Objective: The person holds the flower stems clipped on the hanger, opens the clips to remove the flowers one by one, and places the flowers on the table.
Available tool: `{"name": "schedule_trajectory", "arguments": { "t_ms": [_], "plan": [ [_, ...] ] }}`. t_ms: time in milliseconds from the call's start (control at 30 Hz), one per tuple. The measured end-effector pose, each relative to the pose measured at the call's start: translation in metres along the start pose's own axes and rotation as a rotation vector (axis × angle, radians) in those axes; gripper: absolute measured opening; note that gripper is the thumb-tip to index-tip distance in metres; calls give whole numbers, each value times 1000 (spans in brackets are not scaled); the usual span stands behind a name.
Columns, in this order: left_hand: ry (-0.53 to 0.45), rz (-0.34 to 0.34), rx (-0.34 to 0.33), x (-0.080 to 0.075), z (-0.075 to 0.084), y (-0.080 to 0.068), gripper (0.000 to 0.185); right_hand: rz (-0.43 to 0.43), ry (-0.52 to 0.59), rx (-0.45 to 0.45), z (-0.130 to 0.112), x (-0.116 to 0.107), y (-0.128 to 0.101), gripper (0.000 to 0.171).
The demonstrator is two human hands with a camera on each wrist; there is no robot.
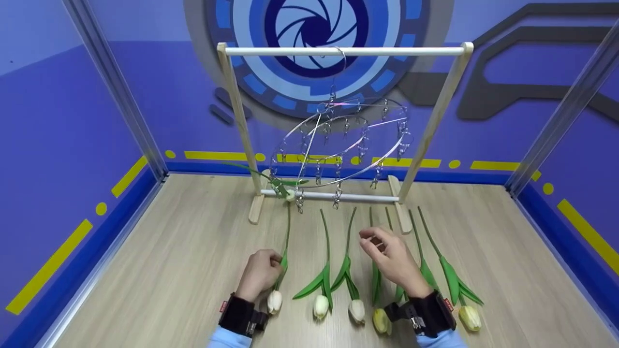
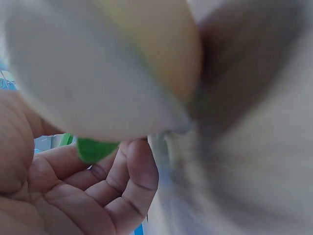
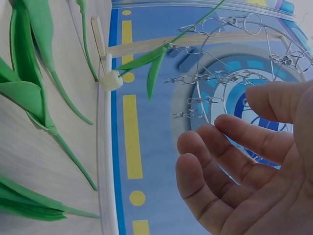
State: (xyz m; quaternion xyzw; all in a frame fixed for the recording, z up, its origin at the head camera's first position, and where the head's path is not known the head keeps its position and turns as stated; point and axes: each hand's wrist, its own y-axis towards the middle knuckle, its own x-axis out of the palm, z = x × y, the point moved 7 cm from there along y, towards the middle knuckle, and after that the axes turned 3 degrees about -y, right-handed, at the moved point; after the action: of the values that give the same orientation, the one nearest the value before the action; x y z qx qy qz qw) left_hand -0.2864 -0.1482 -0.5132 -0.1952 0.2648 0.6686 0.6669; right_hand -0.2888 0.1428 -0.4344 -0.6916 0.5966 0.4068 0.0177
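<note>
My left hand (image 1: pixel 261 273) pinches the leafy stem of the leftmost tulip, whose white bloom (image 1: pixel 274 302) hangs below the fingers. Close up in the left wrist view, that bloom (image 2: pixel 98 73) hides part of the grip, and a bit of green leaf (image 2: pixel 95 149) shows by the curled fingers. My right hand (image 1: pixel 394 261) hovers over the other tulips with loosely bent fingers, holding nothing. A round metal clip hanger (image 1: pixel 338 157) hangs from the rack. One white tulip (image 1: pixel 290 195) hangs upside down from a clip at its left side.
Several tulips lie in a row with stems pointing to the rack, among them a white one (image 1: pixel 320 307), another white one (image 1: pixel 357 311) and a yellowish one (image 1: pixel 470 318). The wooden rack (image 1: pixel 430 130) stands at the back before a blue printed wall (image 1: pixel 159 106).
</note>
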Motion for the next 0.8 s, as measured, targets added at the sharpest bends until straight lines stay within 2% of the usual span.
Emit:
{"name": "schedule_trajectory", "arguments": {
  "t_ms": [233,467,800],
  "plan": [
    [-11,-35,13,6,4,-1,18,-41,8,19,0,5,-1,18],
    [-16,-46,30,11,7,-1,15,-44,5,5,-3,5,0,16],
    [-36,-90,5,11,3,-1,15,-45,15,-10,-3,6,0,16]
  ]
}}
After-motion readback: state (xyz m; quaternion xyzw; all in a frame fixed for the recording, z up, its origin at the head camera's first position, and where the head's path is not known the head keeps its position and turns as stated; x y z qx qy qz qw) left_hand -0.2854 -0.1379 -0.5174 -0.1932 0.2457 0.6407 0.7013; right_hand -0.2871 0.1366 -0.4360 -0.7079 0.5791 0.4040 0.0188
